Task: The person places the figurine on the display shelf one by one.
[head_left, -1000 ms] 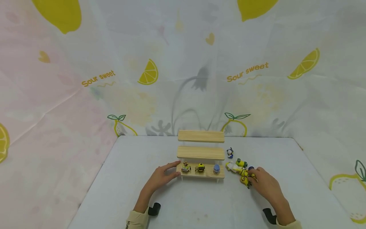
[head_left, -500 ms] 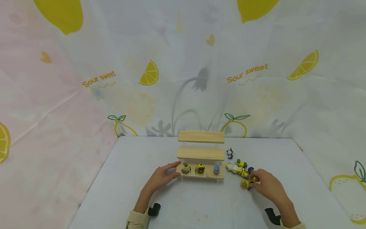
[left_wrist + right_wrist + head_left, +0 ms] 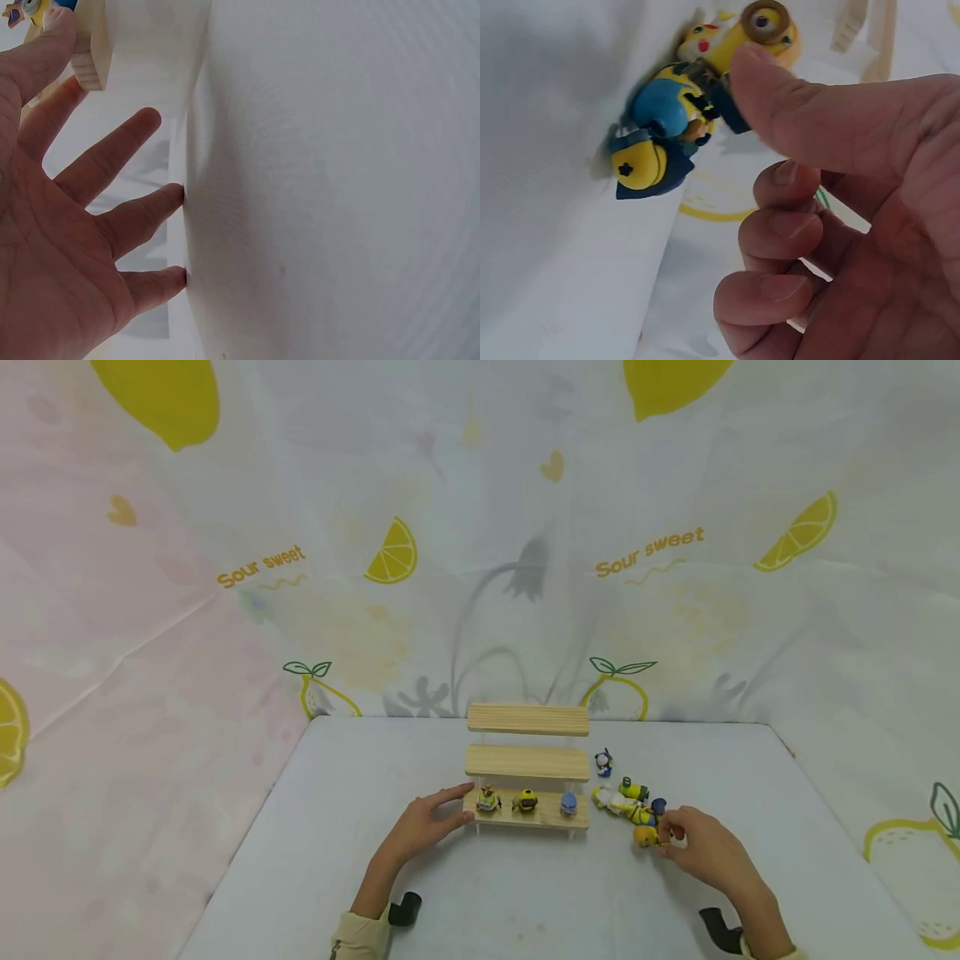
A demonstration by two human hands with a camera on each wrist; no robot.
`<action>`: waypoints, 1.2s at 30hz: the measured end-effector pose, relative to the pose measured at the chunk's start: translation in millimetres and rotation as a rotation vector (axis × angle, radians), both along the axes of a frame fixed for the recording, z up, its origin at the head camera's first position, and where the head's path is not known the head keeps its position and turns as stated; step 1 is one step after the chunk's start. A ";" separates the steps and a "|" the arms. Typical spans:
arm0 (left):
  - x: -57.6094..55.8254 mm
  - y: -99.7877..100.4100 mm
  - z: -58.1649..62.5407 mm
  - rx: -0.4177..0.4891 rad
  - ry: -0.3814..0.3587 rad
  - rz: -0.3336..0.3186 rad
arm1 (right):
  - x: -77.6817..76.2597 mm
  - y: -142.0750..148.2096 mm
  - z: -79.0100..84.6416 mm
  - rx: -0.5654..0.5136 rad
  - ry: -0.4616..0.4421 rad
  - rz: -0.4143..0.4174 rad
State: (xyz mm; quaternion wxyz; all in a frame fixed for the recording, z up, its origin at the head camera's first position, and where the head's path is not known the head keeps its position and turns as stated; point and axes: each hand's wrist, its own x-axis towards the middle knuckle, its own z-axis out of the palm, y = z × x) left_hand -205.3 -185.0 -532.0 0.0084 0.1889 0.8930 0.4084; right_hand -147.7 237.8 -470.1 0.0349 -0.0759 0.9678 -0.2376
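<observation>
Nearest, in front of the three-tier wooden shelf [image 3: 527,762] and to its left, a beige sleeve [image 3: 362,935] and a black curved piece [image 3: 406,909] surround the left wrist; a matching black piece [image 3: 722,932] sits at the right wrist, front-right of the shelf. On the white tabletop [image 3: 487,902], right of the shelf's lowest tier and a little in front of it, the right hand [image 3: 708,852] pinches a one-eyed Minion figurine [image 3: 646,837], its thumb against the body; the opposing fingertip is hidden. Whether this figurine touches the tabletop cannot be told. The left hand [image 3: 423,822] is spread, not gripping, thumb and index finger touching the lowest tier's left end.

Just beyond the Minion lies a navy-capped figurine [image 3: 649,142], with a white-and-yellow figurine [image 3: 611,799] nearer the shelf. The lowest tier bears a yellow-green figurine [image 3: 488,799], a black-and-yellow one [image 3: 527,801] and a blue-topped one [image 3: 568,804]. A green-and-yellow figurine [image 3: 633,788] lies farther right of the shelf; a blue-and-white one [image 3: 603,763] lies beside the middle tier. Behind the shelf hangs a lemon-printed backdrop [image 3: 510,635].
</observation>
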 end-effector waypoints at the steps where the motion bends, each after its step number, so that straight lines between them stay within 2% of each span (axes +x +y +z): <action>1: 0.1 -0.3 -0.1 0.000 0.005 -0.002 | -0.2 0.2 1.6 -0.021 0.005 0.002; 8: 1.1 -1.2 -0.6 0.013 -0.008 -0.005 | -2.0 -5.3 10.6 -0.202 0.060 0.048; 14: 1.0 -0.8 -1.4 0.029 -0.016 -0.020 | -5.6 -13.1 16.1 -0.222 0.111 0.085; 18: -0.1 -0.7 -1.9 0.032 -0.016 -0.029 | -9.9 -17.5 18.9 -0.249 0.203 0.114; 23: -0.5 -0.6 -0.8 0.019 -0.008 -0.014 | -17.1 -25.3 24.6 -0.323 0.318 0.210; 36: -0.4 -0.9 1.7 0.013 0.014 -0.023 | -37.7 -68.7 57.8 -0.471 0.282 0.210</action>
